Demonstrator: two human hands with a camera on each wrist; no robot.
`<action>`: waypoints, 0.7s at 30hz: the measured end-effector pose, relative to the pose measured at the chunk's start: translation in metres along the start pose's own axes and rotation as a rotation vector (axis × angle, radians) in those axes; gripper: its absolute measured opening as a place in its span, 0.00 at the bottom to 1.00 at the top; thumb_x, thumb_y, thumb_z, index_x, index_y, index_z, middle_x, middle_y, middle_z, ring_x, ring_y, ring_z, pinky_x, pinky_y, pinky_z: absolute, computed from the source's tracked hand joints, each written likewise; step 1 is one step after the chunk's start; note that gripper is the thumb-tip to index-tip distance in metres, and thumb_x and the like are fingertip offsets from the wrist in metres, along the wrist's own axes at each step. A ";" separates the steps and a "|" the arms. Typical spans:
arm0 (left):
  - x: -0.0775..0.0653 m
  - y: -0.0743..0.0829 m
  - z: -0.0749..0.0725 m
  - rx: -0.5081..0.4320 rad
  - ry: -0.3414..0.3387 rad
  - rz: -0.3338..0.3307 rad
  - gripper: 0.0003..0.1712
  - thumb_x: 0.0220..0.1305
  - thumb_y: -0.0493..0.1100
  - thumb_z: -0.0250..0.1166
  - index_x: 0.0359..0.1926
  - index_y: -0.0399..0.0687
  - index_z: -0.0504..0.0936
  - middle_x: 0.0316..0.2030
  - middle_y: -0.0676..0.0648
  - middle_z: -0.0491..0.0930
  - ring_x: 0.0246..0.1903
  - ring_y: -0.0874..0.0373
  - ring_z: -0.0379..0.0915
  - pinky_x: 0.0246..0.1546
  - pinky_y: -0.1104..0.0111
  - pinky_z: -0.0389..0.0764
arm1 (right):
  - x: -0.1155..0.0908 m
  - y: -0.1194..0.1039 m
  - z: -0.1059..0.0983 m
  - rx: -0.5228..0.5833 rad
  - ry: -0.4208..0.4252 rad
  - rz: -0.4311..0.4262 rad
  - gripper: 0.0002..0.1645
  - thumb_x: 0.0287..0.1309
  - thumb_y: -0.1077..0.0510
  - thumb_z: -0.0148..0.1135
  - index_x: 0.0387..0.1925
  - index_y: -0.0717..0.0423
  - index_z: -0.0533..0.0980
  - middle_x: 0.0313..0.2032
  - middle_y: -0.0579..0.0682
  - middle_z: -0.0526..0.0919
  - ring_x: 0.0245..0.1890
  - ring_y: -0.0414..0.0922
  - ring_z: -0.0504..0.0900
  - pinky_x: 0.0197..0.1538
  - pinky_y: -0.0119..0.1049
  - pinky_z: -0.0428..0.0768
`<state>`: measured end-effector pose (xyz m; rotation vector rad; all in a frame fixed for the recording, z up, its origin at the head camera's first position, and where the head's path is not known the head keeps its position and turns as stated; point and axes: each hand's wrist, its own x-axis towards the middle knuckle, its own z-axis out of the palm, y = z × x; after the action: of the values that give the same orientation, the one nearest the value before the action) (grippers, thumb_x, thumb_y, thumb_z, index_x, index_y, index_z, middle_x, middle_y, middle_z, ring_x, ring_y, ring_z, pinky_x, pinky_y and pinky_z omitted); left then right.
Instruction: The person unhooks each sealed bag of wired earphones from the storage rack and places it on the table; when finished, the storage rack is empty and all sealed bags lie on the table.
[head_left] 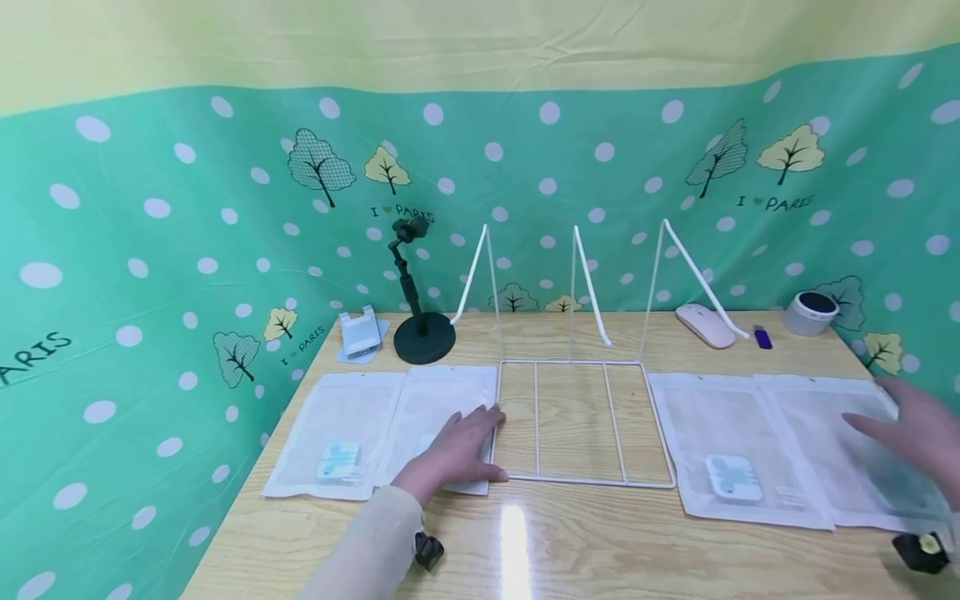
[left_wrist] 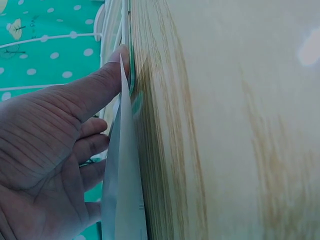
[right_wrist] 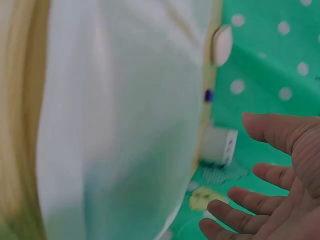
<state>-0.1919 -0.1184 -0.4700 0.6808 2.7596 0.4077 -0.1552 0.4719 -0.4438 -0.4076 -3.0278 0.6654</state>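
My left hand (head_left: 463,446) lies spread over a white zip pouch (head_left: 450,385), its fingers and thumb at the left side of a white wire rack (head_left: 585,481). In the left wrist view the thumb (left_wrist: 100,82) reaches the rack's wire, beside the pouch's raised edge (left_wrist: 131,190). The rack stands mid-table with three slanted wire prongs. My right hand (head_left: 918,433) hovers over the far-right pouch (head_left: 817,425), fingers apart and holding nothing. That pouch (right_wrist: 125,110) fills much of the right wrist view. Another pouch (head_left: 705,417) lies against the rack's right side.
One more pouch (head_left: 352,408) lies far left. Along the back stand a light-blue folding stand (head_left: 362,336), a black round-based stand (head_left: 423,340), a pink mouse (head_left: 705,325), a purple USB stick (head_left: 762,337) and a white cylinder (head_left: 810,317). A green dotted curtain (head_left: 547,150) hangs behind.
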 end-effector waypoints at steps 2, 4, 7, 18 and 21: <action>0.000 -0.001 0.000 -0.004 0.002 0.001 0.53 0.48 0.62 0.75 0.71 0.50 0.63 0.72 0.46 0.59 0.72 0.49 0.50 0.71 0.47 0.50 | 0.000 -0.012 0.000 -0.010 0.003 -0.038 0.56 0.61 0.44 0.64 0.67 0.82 0.46 0.58 0.86 0.53 0.53 0.80 0.57 0.48 0.74 0.65; 0.000 -0.002 0.000 -0.010 0.004 0.001 0.53 0.48 0.62 0.75 0.71 0.50 0.63 0.72 0.46 0.59 0.72 0.49 0.50 0.71 0.47 0.50 | -0.001 -0.024 0.001 -0.026 0.017 -0.080 0.53 0.61 0.47 0.64 0.65 0.83 0.49 0.55 0.86 0.57 0.49 0.79 0.61 0.45 0.72 0.68; 0.001 -0.004 0.000 -0.016 0.007 0.005 0.53 0.48 0.62 0.75 0.71 0.49 0.63 0.72 0.46 0.59 0.72 0.48 0.50 0.71 0.47 0.50 | -0.004 -0.042 0.004 -0.037 0.025 -0.121 0.49 0.61 0.48 0.64 0.64 0.81 0.52 0.54 0.85 0.59 0.47 0.78 0.63 0.43 0.70 0.70; 0.006 -0.007 0.000 -0.039 0.004 0.002 0.52 0.48 0.60 0.76 0.71 0.49 0.64 0.72 0.46 0.59 0.72 0.49 0.50 0.71 0.47 0.50 | -0.012 -0.089 0.018 0.042 0.028 -0.231 0.47 0.64 0.46 0.61 0.68 0.74 0.52 0.60 0.82 0.56 0.55 0.77 0.58 0.49 0.74 0.64; 0.005 -0.007 0.000 -0.054 0.003 0.000 0.52 0.48 0.59 0.76 0.71 0.48 0.64 0.72 0.45 0.59 0.72 0.49 0.50 0.71 0.47 0.49 | -0.014 -0.098 0.020 0.062 0.008 -0.229 0.48 0.64 0.46 0.61 0.70 0.72 0.51 0.62 0.81 0.54 0.58 0.78 0.55 0.51 0.76 0.62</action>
<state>-0.1993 -0.1220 -0.4734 0.6681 2.7403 0.4816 -0.1675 0.3742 -0.4207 -0.0604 -2.9720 0.7352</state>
